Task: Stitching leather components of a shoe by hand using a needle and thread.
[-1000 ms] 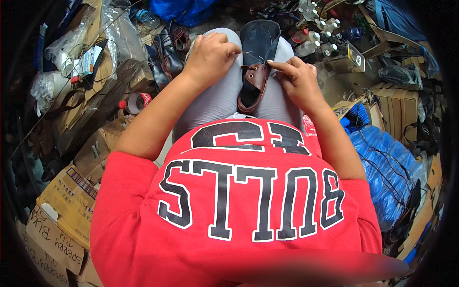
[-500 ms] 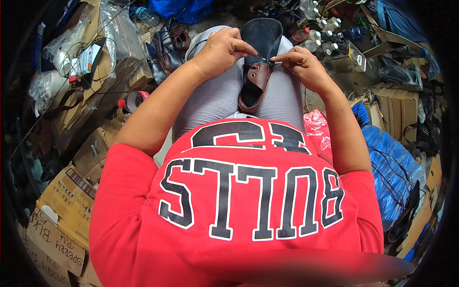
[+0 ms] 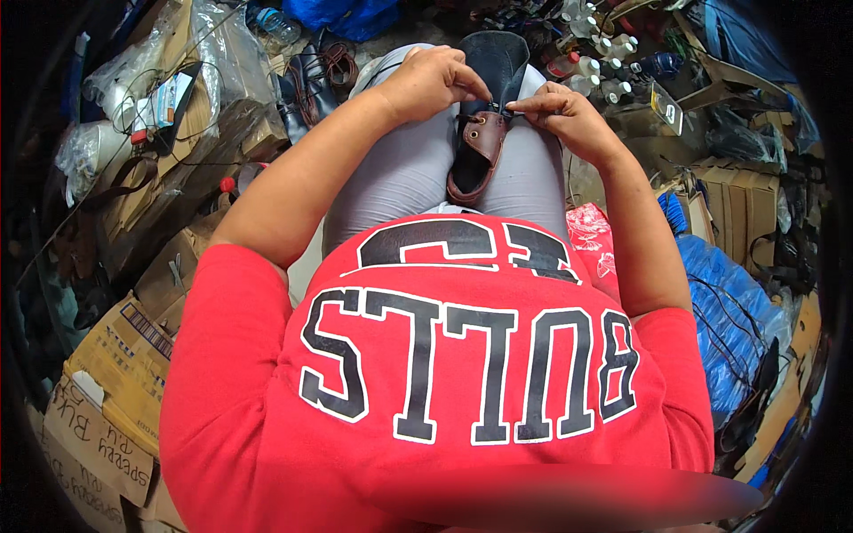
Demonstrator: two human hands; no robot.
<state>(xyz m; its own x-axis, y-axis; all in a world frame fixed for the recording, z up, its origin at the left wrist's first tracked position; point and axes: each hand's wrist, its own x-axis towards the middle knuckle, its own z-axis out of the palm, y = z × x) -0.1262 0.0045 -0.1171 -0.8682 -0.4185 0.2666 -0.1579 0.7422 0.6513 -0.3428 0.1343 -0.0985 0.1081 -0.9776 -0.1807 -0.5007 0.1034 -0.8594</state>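
Sitting between grey thighs (image 3: 391, 169), the shoe (image 3: 483, 139) lay with its black tongue (image 3: 491, 62) far and its brown end near. Right over the join, the left hand (image 3: 438, 84) had its fingertips pinched narrow on the left; the right hand (image 3: 569, 115), pinched narrow too, sat just beside, on the right! Whether either gripped a thread, I couldn't tell. Far right, bottles (image 3: 613, 67) clustered; near left, a yellow carton (image 3: 115, 373).

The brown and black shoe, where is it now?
In the head view, the brown and black shoe lies upper centre, on the grey trousers, between the left hand and right hand.
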